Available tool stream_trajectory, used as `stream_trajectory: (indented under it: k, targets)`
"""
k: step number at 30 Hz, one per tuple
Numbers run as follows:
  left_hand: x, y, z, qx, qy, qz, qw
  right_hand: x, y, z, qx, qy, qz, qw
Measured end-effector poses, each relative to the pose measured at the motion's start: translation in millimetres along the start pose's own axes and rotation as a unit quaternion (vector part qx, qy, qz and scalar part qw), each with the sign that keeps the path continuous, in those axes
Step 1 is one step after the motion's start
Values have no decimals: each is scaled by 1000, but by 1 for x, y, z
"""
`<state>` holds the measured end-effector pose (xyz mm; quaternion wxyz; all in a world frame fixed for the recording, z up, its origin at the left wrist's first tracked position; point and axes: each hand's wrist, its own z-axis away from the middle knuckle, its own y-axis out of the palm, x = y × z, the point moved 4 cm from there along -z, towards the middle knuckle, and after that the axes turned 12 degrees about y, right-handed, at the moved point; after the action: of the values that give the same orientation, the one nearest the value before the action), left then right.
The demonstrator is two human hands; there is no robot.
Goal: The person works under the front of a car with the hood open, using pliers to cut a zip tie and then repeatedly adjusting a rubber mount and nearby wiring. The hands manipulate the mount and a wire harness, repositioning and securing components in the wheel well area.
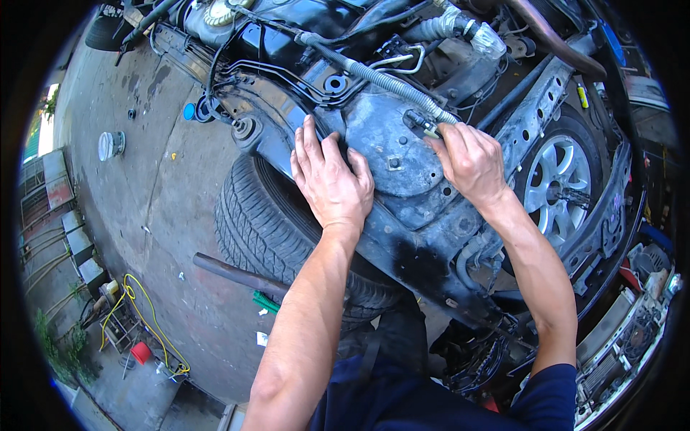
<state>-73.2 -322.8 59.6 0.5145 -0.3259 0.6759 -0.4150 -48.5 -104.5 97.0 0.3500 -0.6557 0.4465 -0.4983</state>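
In the head view, the left hand (332, 179) lies palm down with its fingers spread and straight on the dark metal frame (395, 233) of a vehicle chassis, holding nothing. Farther right, the right hand (471, 161) has its thumb and curled fingers pinched together on the near end of a small black connector (415, 118), which sits over the grey, dusty plate of the frame. A grey corrugated tube (381, 80) runs from the far left down to the knuckles of this hand; whether the fingers touch it as well, I cannot tell. Bolt heads and holes dot the plate between the two hands.

To the left of the frame and partly under the left forearm is a treaded tyre (251, 223), with a dark pipe (233, 273) just beside it on the near side. On the right, past a perforated rail (543, 100), is a wheel with silver spokes (557, 183). On the concrete floor (172, 230) at the left are a metal can (111, 146), a yellow hose (154, 323) and, nearer, a red cup-like object (141, 353).
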Motion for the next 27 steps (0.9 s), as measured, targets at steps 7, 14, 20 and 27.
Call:
stream_trajectory:
  k: [7,14,20,27]
  targets:
    - [0,0,0,1,-6,4,1000,1,3,-3,21,32,-22,999]
    - [0,1,0,-6,4,-7,1000,-5,-5,-13,138,207,-164,955]
    - [-1,1,-1,8,-2,-13,1000,-3,-4,-17,139,217,-132,957]
    - [-1,0,-1,10,-1,-14,1000,-4,-3,-12,136,208,-158,956]
